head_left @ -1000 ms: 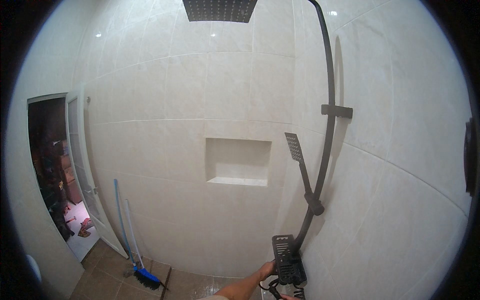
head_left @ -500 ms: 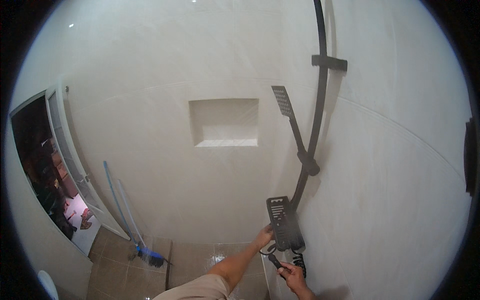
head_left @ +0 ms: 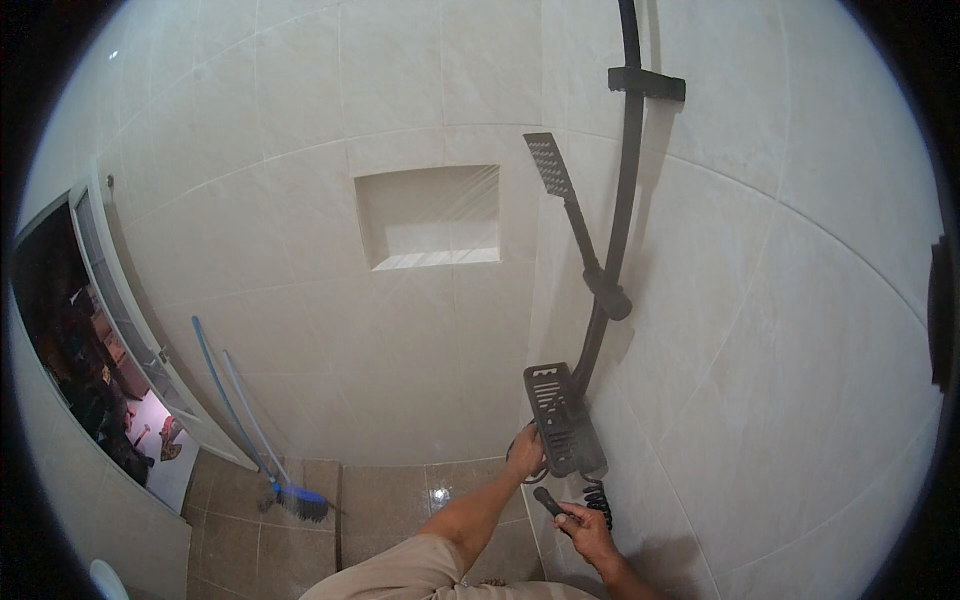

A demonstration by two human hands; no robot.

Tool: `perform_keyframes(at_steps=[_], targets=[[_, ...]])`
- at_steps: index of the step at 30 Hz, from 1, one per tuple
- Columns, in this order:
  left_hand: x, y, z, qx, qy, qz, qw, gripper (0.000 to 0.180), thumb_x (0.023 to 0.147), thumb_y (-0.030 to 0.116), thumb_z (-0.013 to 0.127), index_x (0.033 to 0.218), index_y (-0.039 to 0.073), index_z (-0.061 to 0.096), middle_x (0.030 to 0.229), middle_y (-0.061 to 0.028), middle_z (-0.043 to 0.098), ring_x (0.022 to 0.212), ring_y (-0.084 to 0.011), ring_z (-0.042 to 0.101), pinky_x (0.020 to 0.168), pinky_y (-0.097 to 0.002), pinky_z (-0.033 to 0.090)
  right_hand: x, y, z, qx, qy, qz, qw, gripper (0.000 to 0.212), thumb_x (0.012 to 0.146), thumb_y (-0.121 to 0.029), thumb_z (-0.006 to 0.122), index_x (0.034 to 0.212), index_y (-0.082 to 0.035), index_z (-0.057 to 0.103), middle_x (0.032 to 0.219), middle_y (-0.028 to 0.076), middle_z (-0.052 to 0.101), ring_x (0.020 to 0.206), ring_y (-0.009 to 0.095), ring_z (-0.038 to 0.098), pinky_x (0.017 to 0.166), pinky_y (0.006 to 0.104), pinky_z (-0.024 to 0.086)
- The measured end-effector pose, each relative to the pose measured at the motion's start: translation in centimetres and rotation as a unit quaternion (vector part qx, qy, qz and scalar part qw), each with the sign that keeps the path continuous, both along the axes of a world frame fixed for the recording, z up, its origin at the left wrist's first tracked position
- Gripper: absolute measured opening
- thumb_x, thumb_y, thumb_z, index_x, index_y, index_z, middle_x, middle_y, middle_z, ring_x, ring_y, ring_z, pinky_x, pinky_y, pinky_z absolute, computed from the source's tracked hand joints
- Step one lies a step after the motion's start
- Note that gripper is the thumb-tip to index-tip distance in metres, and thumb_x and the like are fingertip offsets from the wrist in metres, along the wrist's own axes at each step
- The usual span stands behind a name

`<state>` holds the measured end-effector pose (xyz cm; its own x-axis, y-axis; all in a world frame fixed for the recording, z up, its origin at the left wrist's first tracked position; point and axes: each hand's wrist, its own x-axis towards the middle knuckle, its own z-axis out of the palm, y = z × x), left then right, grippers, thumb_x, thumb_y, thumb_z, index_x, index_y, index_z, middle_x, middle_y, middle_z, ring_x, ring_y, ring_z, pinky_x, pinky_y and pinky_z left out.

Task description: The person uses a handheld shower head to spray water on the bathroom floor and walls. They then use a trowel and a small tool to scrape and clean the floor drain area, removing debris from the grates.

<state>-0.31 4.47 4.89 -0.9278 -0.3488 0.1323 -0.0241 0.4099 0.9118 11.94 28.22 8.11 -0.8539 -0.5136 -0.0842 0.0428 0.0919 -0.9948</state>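
Note:
My right hand is closed around a short black handheld sprayer, its head pointing up and left. A black coiled hose hangs beside that hand. My left hand reaches to the left side of a black slotted shower shelf; its fingers are mostly hidden there, so their grip cannot be made out. Above the shelf, a black hand shower sits tilted in its holder on the black riser pipe. Fine water streaks run leftward from its head across the wall niche.
A recessed niche is set in the beige tiled wall. At left, a blue-bristled broom and another long handle lean on the wall beside an open door. Brown floor tiles look wet below.
The view has shifted, so the shower fittings and niche sit higher and slightly left. Both hands keep about the same places at the shelf and sprayer.

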Motion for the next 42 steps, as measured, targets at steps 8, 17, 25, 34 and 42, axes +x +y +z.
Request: perform_keyframes(at_steps=[8, 17, 25, 34, 42], targets=[[-2.2, -2.0, -1.3, -0.121, 0.018, -0.105, 0.987, 0.046, 0.101, 0.026, 0.050, 0.133, -0.006, 0.059, 0.128, -0.0285, 0.065, 0.121, -0.0407, 0.062, 0.109, -0.0453, 0.045, 0.1, -0.5, 0.3, 0.006, 0.016, 0.014, 1.000, 0.035, 0.099, -0.009, 0.068, 0.131, 0.006, 0.066, 0.102, 0.008, 0.074, 0.090, 0.014, 0.068, 0.086, 0.0271, 0.054], [-2.5, -1.9, 0.3, 0.387, -0.106, -0.102, 0.910, 0.049, 0.108, 0.032, 0.043, 0.131, -0.006, 0.062, 0.132, -0.0146, 0.066, 0.117, -0.0307, 0.063, 0.107, -0.0437, 0.045, -0.2, -0.9, 0.3, 0.021, 0.013, 0.011, 1.000, 0.033, 0.099, -0.007, 0.068, 0.129, 0.006, 0.067, 0.102, 0.007, 0.074, 0.091, 0.013, 0.068, 0.086, 0.0270, 0.054], [-1.2, -1.9, 2.5, 0.334, -0.111, -0.134, 0.927, 0.048, 0.109, 0.032, 0.042, 0.132, -0.003, 0.064, 0.126, -0.0129, 0.069, 0.112, -0.0270, 0.064, 0.103, -0.0417, 0.047, 0.2, -1.5, 0.2, 0.016, 0.071, 0.005, 0.997, 0.032, 0.096, -0.010, 0.069, 0.127, 0.001, 0.070, 0.095, 0.006, 0.074, 0.083, 0.013, 0.063, 0.078, 0.0296, 0.051], [-2.2, -1.9, 1.5, 0.346, -0.121, -0.103, 0.925, 0.044, 0.108, 0.032, 0.045, 0.129, -0.002, 0.066, 0.121, -0.0137, 0.071, 0.105, -0.0253, 0.067, 0.091, -0.0411, 0.053, 0.4, -1.7, 1.1, 0.040, 0.024, 0.007, 0.999, 0.034, 0.098, -0.006, 0.067, 0.128, 0.008, 0.067, 0.110, 0.010, 0.072, 0.096, 0.016, 0.068, 0.089, 0.0299, 0.054], [-2.0, -2.0, 2.6, 0.338, -0.121, -0.107, 0.927, 0.044, 0.107, 0.033, 0.048, 0.126, -0.001, 0.067, 0.115, -0.0107, 0.071, 0.102, -0.0226, 0.066, 0.090, -0.0388, 0.053, 0.9, -1.8, 2.6, 0.063, 0.064, -0.017, 0.996, 0.031, 0.096, -0.010, 0.071, 0.125, 0.002, 0.069, 0.108, 0.010, 0.074, 0.097, 0.018, 0.066, 0.089, 0.0318, 0.052]])
